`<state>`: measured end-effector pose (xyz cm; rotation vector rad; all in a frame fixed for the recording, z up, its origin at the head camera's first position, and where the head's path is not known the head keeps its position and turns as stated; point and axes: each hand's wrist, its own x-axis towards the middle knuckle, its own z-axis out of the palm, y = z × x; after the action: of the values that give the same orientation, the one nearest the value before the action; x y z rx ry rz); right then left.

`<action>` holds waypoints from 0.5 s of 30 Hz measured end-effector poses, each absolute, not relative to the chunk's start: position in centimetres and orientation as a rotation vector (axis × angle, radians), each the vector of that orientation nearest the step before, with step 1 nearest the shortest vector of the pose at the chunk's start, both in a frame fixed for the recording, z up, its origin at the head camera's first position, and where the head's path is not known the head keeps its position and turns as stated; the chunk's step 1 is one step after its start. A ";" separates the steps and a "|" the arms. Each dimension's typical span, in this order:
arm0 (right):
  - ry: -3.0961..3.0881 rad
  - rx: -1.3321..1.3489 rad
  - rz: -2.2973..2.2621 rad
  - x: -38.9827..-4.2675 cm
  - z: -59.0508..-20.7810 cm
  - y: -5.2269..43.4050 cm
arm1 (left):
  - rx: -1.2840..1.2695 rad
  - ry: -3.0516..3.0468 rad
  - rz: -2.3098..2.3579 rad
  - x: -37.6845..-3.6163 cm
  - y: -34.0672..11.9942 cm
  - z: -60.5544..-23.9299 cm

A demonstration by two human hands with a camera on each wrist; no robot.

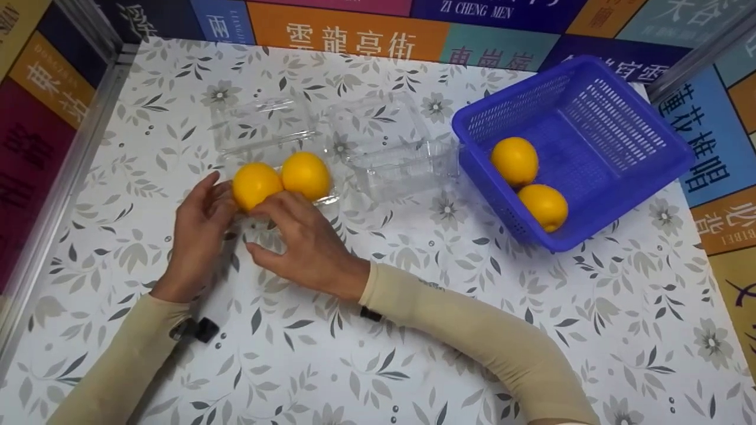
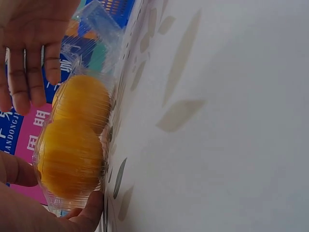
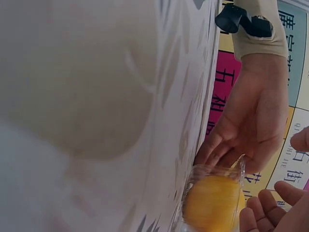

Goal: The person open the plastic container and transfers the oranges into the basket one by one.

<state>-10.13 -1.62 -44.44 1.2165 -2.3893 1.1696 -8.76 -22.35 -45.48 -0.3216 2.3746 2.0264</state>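
Observation:
Two oranges, a left one (image 1: 257, 184) and a right one (image 1: 305, 176), sit side by side in the base of a clear plastic clamshell box (image 2: 72, 121). Its lid (image 1: 263, 125) lies folded back behind them. At the box's left end, my left hand (image 1: 198, 230) holds the edge, thumb on one side and fingers on the other in the left wrist view. My right hand (image 1: 307, 242) hovers at the front of the box with fingers extended, its fingertips overlapping the oranges in the head view. The left wrist view shows its palm facing the box, holding nothing.
A second clear clamshell box (image 1: 407, 171) lies opened to the right. Beyond it stands a blue plastic basket (image 1: 626, 198) with two more oranges (image 1: 515, 161) inside. Printed panels (image 1: 354, 35) border the leaf-patterned tabletop (image 1: 331, 366).

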 end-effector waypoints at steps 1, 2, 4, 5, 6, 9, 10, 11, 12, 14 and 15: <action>-2.402 1.218 1.153 -10.3 -44.5 -1.6 | -0.321 2.371 2.027 -8.8 -22.3 -45.5; -2.412 1.217 1.137 -10.5 -44.5 -1.5 | -0.321 2.369 2.023 -8.8 -22.3 -45.5; -2.425 1.212 1.102 -10.7 -44.5 -1.4 | -0.319 2.363 2.022 -8.8 -22.3 -45.5; -2.424 1.208 1.081 -10.9 -44.5 -1.4 | -0.320 2.359 2.024 -8.9 -22.3 -45.5; -2.420 1.206 1.054 -11.0 -44.5 -1.3 | -0.321 2.355 2.028 -8.9 -22.3 -45.5; -2.405 1.197 0.953 -11.3 -44.2 -1.3 | -0.323 2.351 2.037 -8.9 -22.3 -45.5; -2.403 1.194 0.919 -11.4 -44.2 -1.2 | -0.324 2.353 2.037 -8.9 -22.3 -45.5; -2.407 1.191 0.884 -11.5 -44.1 -1.2 | -0.326 2.354 2.036 -8.8 -22.3 -45.5; -2.417 1.185 0.845 -11.6 -44.1 -1.2 | -0.327 2.356 2.034 -8.8 -22.3 -45.5; -2.448 1.172 0.777 -11.8 -44.0 -1.2 | -0.326 2.365 2.027 -8.8 -22.3 -45.5; -2.465 1.165 0.748 -11.9 -44.0 -1.2 | -0.327 2.365 2.027 -8.8 -22.3 -45.5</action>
<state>-11.93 -1.15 -44.00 1.1649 -2.4651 0.7479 -8.76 -22.33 -45.50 -0.3275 2.3651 2.0266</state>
